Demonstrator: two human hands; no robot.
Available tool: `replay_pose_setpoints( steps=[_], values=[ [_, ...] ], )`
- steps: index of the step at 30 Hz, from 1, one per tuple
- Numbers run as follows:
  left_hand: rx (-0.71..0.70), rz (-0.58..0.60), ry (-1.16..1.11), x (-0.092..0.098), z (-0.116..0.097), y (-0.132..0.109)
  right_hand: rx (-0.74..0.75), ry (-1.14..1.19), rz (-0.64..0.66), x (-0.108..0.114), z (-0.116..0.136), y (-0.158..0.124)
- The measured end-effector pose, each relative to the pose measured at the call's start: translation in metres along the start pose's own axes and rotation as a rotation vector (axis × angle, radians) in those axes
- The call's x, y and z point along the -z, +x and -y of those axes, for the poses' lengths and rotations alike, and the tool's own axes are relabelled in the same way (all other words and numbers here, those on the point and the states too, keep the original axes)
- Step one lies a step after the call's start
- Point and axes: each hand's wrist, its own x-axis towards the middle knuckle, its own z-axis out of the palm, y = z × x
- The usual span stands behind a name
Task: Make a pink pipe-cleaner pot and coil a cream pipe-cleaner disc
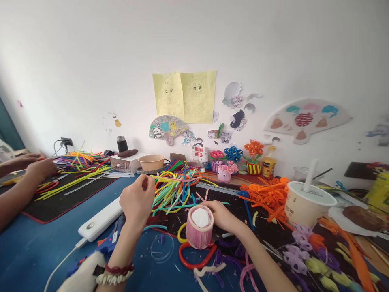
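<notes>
My left hand [138, 198] is raised left of centre, fingers pinched together. A thin pinkish pipe cleaner [176, 178] runs rightward from its fingertips. My right hand [223, 217] grips the far right side of a small pink pot [199, 235], its fingers partly hidden behind the rim. White filling [201, 217] shows inside the pot, which tilts slightly toward me. Pink pipe cleaner ends [206, 195] stick up just behind it, by the right fingertips. Under the pot lie scissors with a red handle [194, 265] and a yellow loop.
Loose coloured pipe cleaners [173, 194] spread behind. A white power strip [100, 221] and a glue gun [112, 239] lie left. At right stand a paper cup with straw [306, 202] and orange pipe-cleaner pieces [267, 196]. Another person's hands [39, 170] work at far left.
</notes>
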Motion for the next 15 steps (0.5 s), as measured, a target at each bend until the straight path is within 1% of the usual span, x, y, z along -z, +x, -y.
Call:
replay_pose_setpoints(
  steps=[3, 6, 8, 11, 12, 14, 15],
  values=[
    [-0.001, -0.051, -0.021, 0.005, 0.000, 0.004, 0.013, 0.019, -0.121, 0.000, 0.000, 0.000],
    [-0.023, -0.076, -0.035, 0.007, 0.003, 0.009, 0.051, 0.045, -0.308, 0.008, 0.010, 0.001],
    [-0.062, -0.065, -0.043, 0.008, 0.005, 0.012, 0.119, 0.073, -0.438, 0.019, 0.032, -0.001],
    [-0.091, -0.101, -0.056, 0.013, 0.006, 0.015, 0.251, 0.115, -0.600, 0.035, 0.085, -0.019],
    [-0.092, -0.128, -0.061, 0.015, 0.006, 0.016, 0.322, 0.131, -0.637, 0.037, 0.103, -0.031],
    [-0.094, -0.173, -0.069, 0.021, 0.005, 0.019, 0.566, 0.108, -0.659, 0.034, 0.130, -0.061],
    [-0.092, -0.195, -0.069, 0.025, 0.005, 0.020, 0.583, 0.049, -0.659, 0.030, 0.135, -0.078]
  ],
)
